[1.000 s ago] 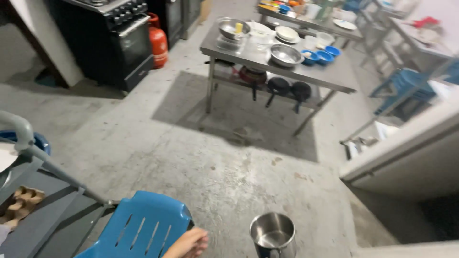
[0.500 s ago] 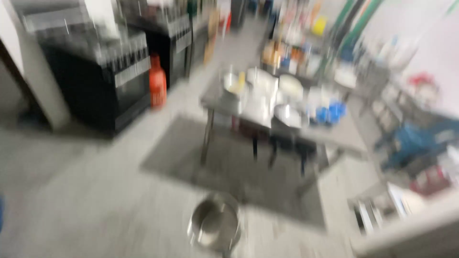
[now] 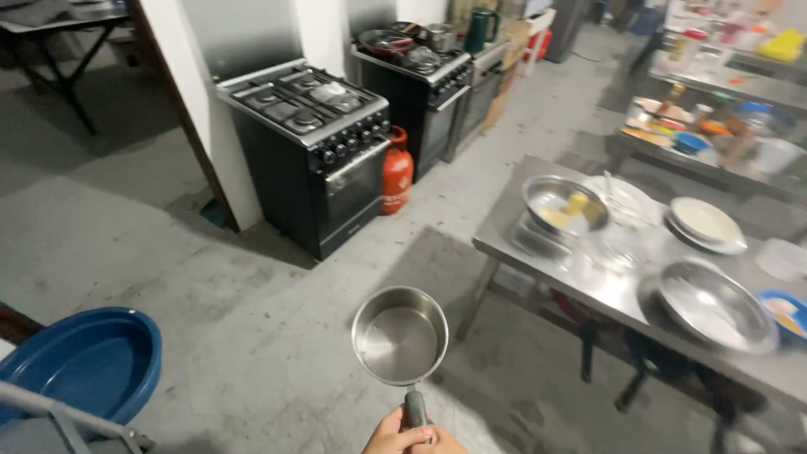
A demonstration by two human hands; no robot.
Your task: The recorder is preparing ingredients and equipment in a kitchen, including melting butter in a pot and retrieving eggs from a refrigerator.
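My right hand [image 3: 409, 437] shows at the bottom edge, closed around the dark handle of a small empty stainless-steel saucepan [image 3: 399, 335]. The pan is held level above the concrete floor, its open top facing me. It hangs left of the steel table [image 3: 605, 290] and does not touch it. My left hand is out of sight.
The steel table carries metal bowls [image 3: 565, 204], plates [image 3: 706, 223] and a wide pan [image 3: 714, 304]. Two black gas stoves [image 3: 315, 151] stand against the wall with a red gas cylinder [image 3: 397, 178] between them. A blue plastic basin [image 3: 80, 361] sits at the lower left.
The view has swung up and left, from the floor and blue chair to the stoves. The saucepan has risen to mid-frame, with the hand now visible on its handle.
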